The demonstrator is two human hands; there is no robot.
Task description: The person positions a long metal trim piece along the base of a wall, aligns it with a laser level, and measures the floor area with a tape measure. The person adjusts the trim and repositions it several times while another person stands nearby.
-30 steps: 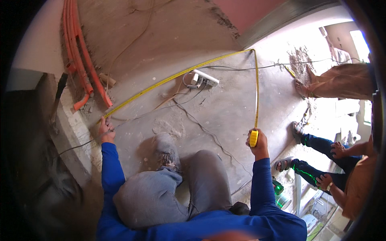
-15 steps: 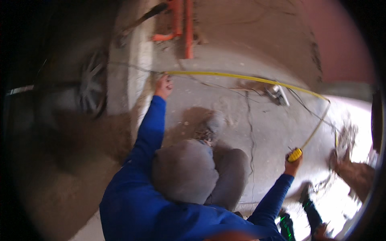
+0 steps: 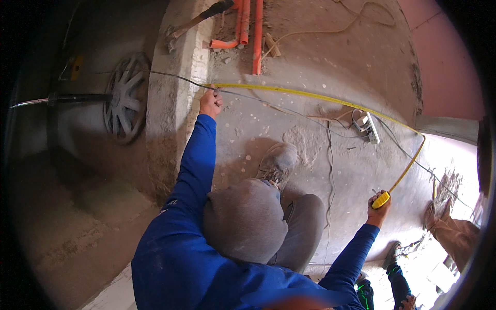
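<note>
Between my hands stretches the long yellow blade of a tape measure (image 3: 315, 95). My left hand (image 3: 211, 103) pinches it near its end, beside a low concrete ledge, where a dark cable passes close to the fingers. From there the blade runs right over the floor, kinks sharply at the far right and comes back toward me. It enters the yellow tape measure case (image 3: 381, 200), which my right hand (image 3: 378, 214) grips with fingers wrapped round it. The exact fingertip contact of my left hand is too small to make out.
Orange pipes (image 3: 258, 39) and a hammer-like tool (image 3: 201, 20) lie beyond my left hand. A white power strip (image 3: 369, 128) with cables rests below the blade. Left of the ledge (image 3: 200, 62) is a spoked wheel (image 3: 125, 98). Other people's legs (image 3: 454, 235) show at right.
The view has shifted slightly and sharpened, so the scene sits a little farther right. Both hands keep their hold on the tape measure, and the blade's bent path looks much the same.
</note>
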